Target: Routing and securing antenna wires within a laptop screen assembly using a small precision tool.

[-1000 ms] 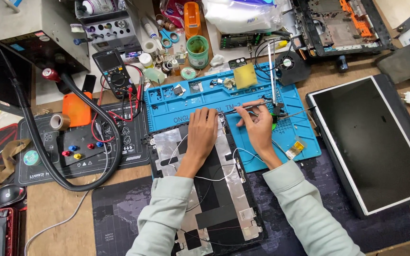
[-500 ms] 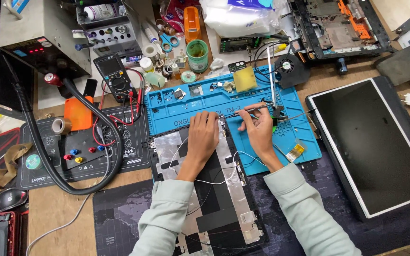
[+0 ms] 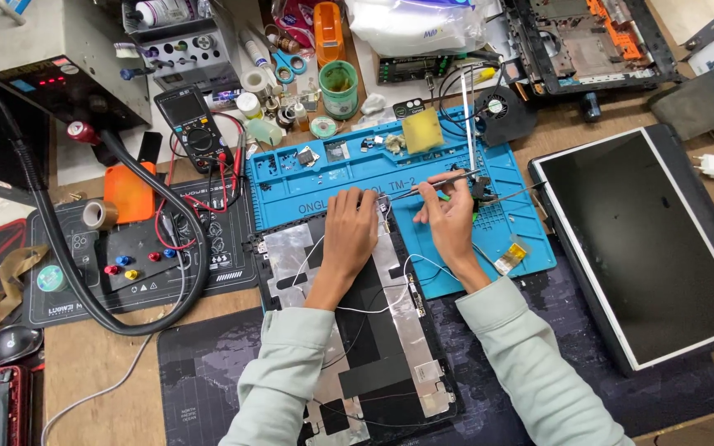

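Observation:
My left hand (image 3: 350, 234) presses flat on the top of an opened laptop lid back cover (image 3: 349, 355), lined with silver foil, black tape and thin white wires. Its fingertips sit at the cover's upper edge. My right hand (image 3: 449, 219) pinches a pair of metal tweezers (image 3: 435, 184), whose tips point left toward a small part at the cover's top edge, just right of my left fingers. Both hands rest over the near edge of a blue silicone repair mat (image 3: 506, 186).
A bare laptop screen panel (image 3: 646, 248) lies at the right. At the left are a black hose (image 3: 126, 272), a multimeter (image 3: 194, 125) and a black mat (image 3: 134, 256). Behind the blue mat stand a green cup (image 3: 339, 87), a yellow sponge (image 3: 422, 130), a small fan (image 3: 502, 111) and a laptop chassis (image 3: 588, 41).
Both hands stay at the cover's top edge. The tweezers' tips have shifted slightly left, closer to my left fingertips.

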